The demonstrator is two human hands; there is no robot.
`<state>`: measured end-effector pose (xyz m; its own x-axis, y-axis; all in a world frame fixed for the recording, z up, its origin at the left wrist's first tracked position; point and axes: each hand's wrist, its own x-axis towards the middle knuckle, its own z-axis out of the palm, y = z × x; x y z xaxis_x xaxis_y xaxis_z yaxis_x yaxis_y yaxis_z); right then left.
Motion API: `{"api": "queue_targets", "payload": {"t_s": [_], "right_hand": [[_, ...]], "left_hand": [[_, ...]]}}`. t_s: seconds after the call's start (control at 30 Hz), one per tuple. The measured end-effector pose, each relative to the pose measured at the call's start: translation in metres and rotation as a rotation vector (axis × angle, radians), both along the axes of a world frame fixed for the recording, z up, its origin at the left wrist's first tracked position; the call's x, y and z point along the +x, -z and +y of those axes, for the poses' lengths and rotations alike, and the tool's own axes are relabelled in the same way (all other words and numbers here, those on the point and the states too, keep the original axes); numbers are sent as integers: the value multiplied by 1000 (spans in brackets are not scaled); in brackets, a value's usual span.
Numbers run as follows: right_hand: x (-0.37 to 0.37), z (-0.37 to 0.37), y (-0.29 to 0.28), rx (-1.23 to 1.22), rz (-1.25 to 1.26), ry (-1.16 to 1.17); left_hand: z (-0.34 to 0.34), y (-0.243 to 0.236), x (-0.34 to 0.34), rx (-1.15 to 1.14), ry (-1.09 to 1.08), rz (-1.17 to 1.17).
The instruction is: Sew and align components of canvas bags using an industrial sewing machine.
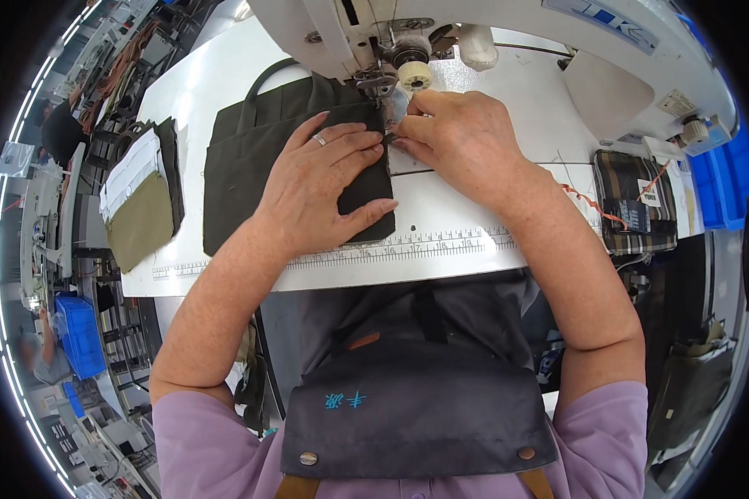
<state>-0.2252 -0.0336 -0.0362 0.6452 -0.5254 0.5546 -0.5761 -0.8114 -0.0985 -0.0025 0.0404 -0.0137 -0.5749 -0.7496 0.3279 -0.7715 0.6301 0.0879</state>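
Observation:
A dark olive fabric bag with handles lies on the white table, its right edge beside the presser foot of a sewing machine. My left hand, a ring on one finger, rests open on the bag with fingers spread, the fingertips near that edge. My right hand is closed in a pinch just right of the foot, at the bag's edge; a small dark bit shows at its fingertips, too hidden to name.
Fabric pieces in white, olive and black lie at the left. A plaid pad sits at the right, near a blue bin. A printed ruler runs along the front edge. Co-workers and another blue bin are farther left.

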Motion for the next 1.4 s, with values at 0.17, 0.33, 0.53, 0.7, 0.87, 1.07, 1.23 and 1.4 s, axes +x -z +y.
{"api": "queue_targets", "payload": {"t_s": [0.17,0.33,0.53,0.7,0.87,1.07,1.23,1.4], "right_hand": [[1,1,-2,30,-35,1],[-5,0,-7,200,-95,66],[-4,7,-4,311,-24,-117],[-1,10,-8,125,106,-106],[4,3,-8,166,152,-10],[7,1,-9,217,206,101],[1,-4,-7,278,157,87],[-3,-8,-4,252,68,39]], "left_hand": [[-4,7,12,57,68,77],[-2,11,11,90,59,153],[1,16,12,70,47,177],[-2,17,14,98,22,209],[-22,21,18,61,6,195],[-42,22,24,57,2,150],[-45,22,26,57,-8,159],[-44,20,24,49,-21,142]]}}
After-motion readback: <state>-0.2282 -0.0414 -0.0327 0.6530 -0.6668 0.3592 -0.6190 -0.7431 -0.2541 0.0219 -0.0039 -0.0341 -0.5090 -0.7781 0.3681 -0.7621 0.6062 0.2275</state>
